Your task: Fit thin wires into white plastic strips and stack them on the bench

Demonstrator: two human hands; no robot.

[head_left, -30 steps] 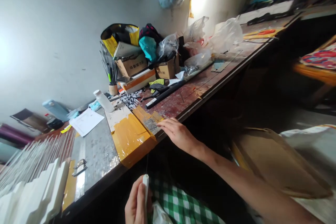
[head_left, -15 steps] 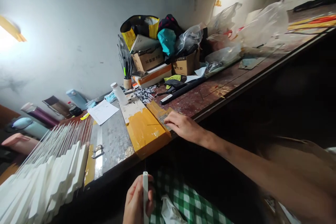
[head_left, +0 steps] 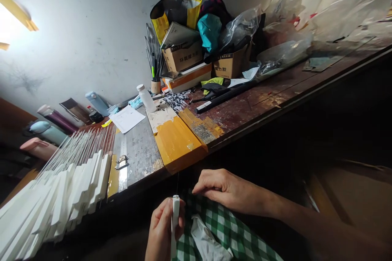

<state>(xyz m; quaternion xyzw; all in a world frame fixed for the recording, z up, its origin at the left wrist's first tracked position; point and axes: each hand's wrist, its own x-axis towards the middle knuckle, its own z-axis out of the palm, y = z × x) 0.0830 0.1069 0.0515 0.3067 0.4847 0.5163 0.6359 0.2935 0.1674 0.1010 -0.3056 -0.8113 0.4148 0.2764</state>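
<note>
Beside cluttered workbench (head_left: 260,102), left hand (head_left: 161,232) grips white strip (head_left: 175,224).

A cramped craft workshop, marked by a long, stained wooden workbench (head_left: 275,98) running off to the far right along a bare grey wall (head_left: 76,28). Crowded at the far side with cardboard boxes (head_left: 183,55), a cup of thin rods (head_left: 155,86), a white bottle (head_left: 146,98) and plastic bags (head_left: 290,4). At near left, rows of white strips (head_left: 61,195) on thin rods, laid side by side, with a steel ruler (head_left: 123,159) and a yellow taped pad (head_left: 177,142) to their right.
</note>
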